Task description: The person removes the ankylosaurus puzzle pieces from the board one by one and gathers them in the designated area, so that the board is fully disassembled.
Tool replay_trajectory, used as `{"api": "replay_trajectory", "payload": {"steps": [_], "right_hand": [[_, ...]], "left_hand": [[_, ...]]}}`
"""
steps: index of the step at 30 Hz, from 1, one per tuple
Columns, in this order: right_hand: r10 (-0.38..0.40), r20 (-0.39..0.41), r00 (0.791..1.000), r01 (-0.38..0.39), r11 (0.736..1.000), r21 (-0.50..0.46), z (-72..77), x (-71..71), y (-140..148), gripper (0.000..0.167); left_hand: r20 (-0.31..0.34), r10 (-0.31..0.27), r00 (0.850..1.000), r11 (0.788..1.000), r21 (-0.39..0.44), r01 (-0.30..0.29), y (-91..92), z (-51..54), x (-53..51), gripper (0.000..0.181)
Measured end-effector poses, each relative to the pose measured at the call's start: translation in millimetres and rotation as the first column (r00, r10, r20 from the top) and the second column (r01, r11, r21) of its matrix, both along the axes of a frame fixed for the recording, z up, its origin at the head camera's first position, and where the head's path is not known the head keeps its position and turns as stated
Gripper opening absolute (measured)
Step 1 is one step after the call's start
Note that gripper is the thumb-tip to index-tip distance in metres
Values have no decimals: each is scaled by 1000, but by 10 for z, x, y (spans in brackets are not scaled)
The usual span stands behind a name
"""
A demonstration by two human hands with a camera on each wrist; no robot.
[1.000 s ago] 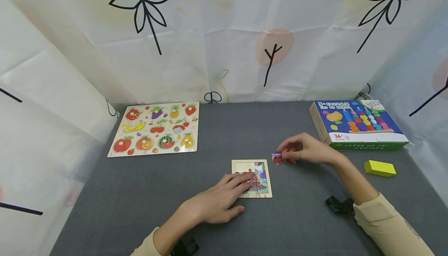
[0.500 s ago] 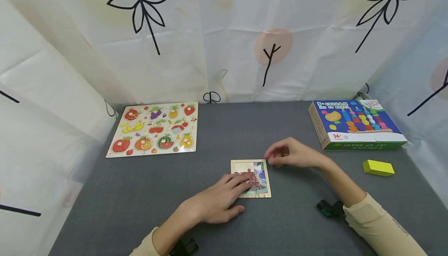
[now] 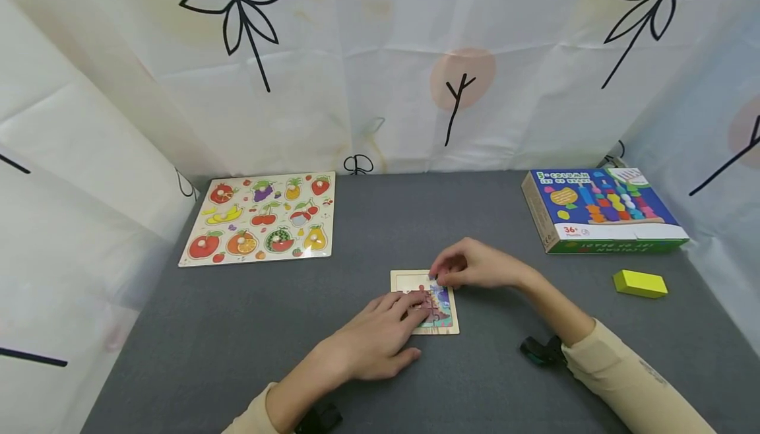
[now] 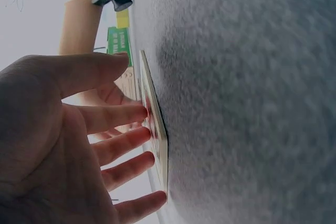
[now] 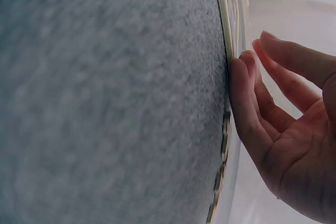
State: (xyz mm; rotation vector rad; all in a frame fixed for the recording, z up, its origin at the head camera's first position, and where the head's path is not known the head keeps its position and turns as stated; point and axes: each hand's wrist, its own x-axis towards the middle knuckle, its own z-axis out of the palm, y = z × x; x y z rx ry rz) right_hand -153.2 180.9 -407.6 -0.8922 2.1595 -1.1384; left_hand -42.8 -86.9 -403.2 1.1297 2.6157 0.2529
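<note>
A small square jigsaw tray with a pale wooden rim lies mid-table, partly filled with colourful pieces. My left hand spreads nearly straight fingers over its left side, the fingertips resting on it. My right hand is at the tray's top right corner, thumb and forefinger tips close together over the purple part. Whether a piece is pinched there is hidden. In the right wrist view, loose jigsaw pieces lie edge-on on the table near my right hand.
A fruit peg puzzle board lies at the back left. At the back right is a blue toy box, with a yellow block in front of it. White patterned cloth rises behind the grey table.
My right hand has moved left from the loose pieces to the tray's top right corner. My left hand has stayed on the tray, shifting only slightly.
</note>
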Motion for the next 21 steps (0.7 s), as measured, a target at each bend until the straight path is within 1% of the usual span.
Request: {"api": "replay_trajectory", "payload": {"steps": [7, 14, 18, 21], "right_hand": [[19, -34, 999, -17, 998, 67, 10, 2, -83, 13], [40, -86, 995, -30, 993, 110, 7, 19, -102, 11], [34, -105, 994, -22, 993, 115, -2, 37, -103, 11], [32, -142, 989, -14, 992, 127, 1, 59, -112, 10]], "left_hand": [[-67, -60, 996, 998, -11, 60, 72, -27, 4, 68], [-60, -67, 996, 998, -19, 66, 93, -60, 7, 68], [-68, -68, 995, 998, -21, 67, 92, -65, 8, 68], [-70, -69, 995, 997, -20, 68, 86, -59, 4, 67]]}}
